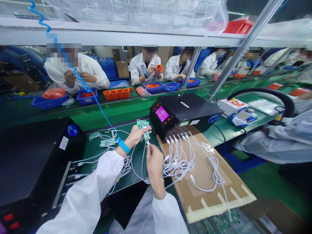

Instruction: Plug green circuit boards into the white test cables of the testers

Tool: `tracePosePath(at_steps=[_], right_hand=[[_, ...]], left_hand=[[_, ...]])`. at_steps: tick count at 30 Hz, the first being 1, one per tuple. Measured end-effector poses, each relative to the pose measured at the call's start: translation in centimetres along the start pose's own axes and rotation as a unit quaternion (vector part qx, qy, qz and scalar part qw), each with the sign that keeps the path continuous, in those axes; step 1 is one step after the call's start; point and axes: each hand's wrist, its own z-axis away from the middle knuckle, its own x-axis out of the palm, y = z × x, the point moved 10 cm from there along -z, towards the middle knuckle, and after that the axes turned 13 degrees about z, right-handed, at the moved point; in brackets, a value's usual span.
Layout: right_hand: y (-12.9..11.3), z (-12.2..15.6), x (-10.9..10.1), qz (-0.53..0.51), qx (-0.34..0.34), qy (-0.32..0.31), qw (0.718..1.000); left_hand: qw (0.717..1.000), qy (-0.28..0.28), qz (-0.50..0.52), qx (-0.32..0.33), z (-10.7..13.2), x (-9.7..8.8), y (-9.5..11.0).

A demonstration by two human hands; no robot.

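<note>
Small green circuit boards [143,129] gripped in closed left hand [136,134]; white cable plug [148,143] pinched by right hand [154,161].

Green circuit boards [143,129], white cables [179,164], blue wrist strap [123,145], black tester [185,112] with pink screen [162,113]

Black tester [187,109], cardboard sheet [207,182], blue bins [48,101], orange trays [117,94].

green bench [102,152] | circuit boards [107,142] | white cables [126,165] | cardboard sheet [207,182] | black tester [185,112]
</note>
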Motion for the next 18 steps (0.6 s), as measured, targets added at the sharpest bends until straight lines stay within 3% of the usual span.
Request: tracePosePath(at_steps=[5,18], right_hand=[[0.1,0.0,0.3,-0.001,0.007,-0.007,1.000],[0.1,-0.4,1.2,-0.019,0.024,-0.019,0.999]], left_hand=[[0.999,0.000,-0.002,0.033,0.3,-0.3,-0.1],[0.998,0.001,-0.031,0.048,0.4,-0.8,0.1]])
